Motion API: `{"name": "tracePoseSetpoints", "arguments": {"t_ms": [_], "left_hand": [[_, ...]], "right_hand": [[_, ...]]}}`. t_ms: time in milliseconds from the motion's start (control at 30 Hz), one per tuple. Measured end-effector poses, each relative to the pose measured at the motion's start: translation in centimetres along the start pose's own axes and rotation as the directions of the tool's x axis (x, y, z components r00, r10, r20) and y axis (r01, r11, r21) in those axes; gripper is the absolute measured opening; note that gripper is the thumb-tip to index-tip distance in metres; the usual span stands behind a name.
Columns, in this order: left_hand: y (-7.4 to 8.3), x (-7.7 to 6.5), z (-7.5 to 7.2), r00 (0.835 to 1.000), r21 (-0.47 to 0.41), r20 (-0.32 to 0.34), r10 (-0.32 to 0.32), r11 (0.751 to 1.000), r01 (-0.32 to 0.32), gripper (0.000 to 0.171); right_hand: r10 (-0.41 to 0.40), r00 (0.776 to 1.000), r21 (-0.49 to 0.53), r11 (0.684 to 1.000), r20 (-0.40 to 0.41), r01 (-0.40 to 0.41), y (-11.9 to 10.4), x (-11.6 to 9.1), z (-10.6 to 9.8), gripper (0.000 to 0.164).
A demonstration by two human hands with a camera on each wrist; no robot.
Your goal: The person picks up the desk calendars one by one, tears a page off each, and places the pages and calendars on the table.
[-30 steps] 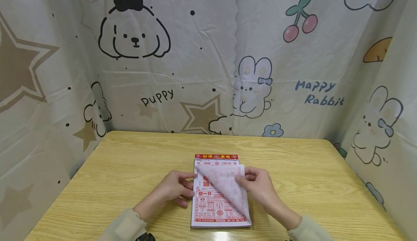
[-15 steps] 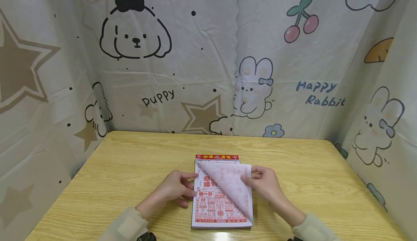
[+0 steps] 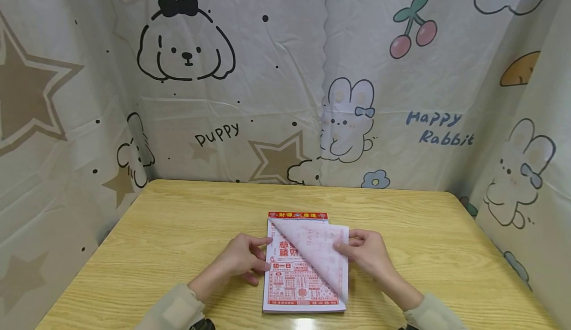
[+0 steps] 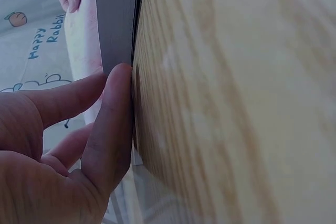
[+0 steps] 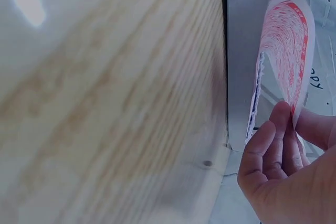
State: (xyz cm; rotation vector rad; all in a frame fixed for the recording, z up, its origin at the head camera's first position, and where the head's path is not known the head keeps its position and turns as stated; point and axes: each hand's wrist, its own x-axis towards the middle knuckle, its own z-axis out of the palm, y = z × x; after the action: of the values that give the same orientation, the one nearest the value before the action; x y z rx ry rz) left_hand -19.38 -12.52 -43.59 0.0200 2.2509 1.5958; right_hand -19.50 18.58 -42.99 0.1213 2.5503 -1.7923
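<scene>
A thick tear-off calendar (image 3: 303,290) with a red header strip and red Chinese print lies in the middle of the table. Its top page (image 3: 332,255) is folded back diagonally, showing a pale underside. My right hand (image 3: 368,253) pinches that page's edge between thumb and fingers; in the right wrist view the page (image 5: 294,35) curls in a loop above the pad. On the other side, my left hand (image 3: 243,255) touches the calendar's left edge with fairly straight fingers. Its fingertips (image 4: 118,82) rest against the grey side of the pad, low by the tabletop.
The wooden table (image 3: 192,206) reaches back to a pale printed curtain (image 3: 276,72), which also hangs along both sides. A bright reflection lies on the tabletop just in front of the calendar.
My right hand has drawn the folded page farther to the right, past the calendar's right edge, and more print on the page below shows. My left hand stays at the left edge.
</scene>
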Motion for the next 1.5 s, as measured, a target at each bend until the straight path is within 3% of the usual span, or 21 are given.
{"name": "tracePoseSetpoints", "arguments": {"t_ms": [1500], "left_hand": [[-0.52, 0.41, 0.05, 1.0, -0.034, 0.016, 0.005, 0.999, -0.005, 0.067]], "right_hand": [[0.009, 1.0, 0.029, 1.0, -0.013, -0.009, 0.85, 0.21, -0.72, 0.023]]}}
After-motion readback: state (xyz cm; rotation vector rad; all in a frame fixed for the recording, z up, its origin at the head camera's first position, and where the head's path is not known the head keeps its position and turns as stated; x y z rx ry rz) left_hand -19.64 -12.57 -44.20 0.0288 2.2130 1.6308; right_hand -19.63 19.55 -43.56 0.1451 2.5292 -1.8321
